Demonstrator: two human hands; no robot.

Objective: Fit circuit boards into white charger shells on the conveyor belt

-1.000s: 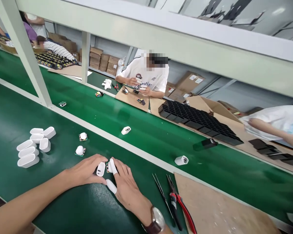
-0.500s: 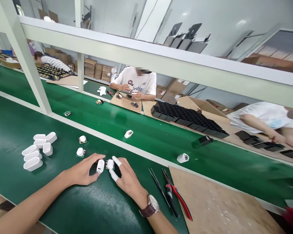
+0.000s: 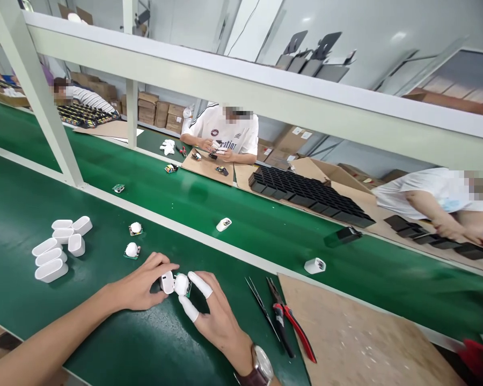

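My left hand [image 3: 143, 285] grips a small white charger shell [image 3: 167, 281] against the green mat. My right hand [image 3: 214, 316], with white finger cots on thumb and forefinger and a watch at the wrist, pinches a small circuit board with a white domed part [image 3: 181, 284] right beside the shell. The two pieces touch between my fingertips. Two more such boards [image 3: 132, 250] [image 3: 136, 229] lie just to the left. A cluster of several empty white shells [image 3: 58, 246] sits further left.
Tweezers [image 3: 261, 309] and red-handled pliers [image 3: 290, 324] lie right of my hands beside a brown board [image 3: 358, 338]. Finished white chargers [image 3: 314, 265] [image 3: 224, 224] ride the green belt beyond a white rail. Other people work across it near black trays [image 3: 309, 195].
My fingers have brought the shell and the board together until they touch. The chargers on the belt have drifted right. The camera shifted slightly.
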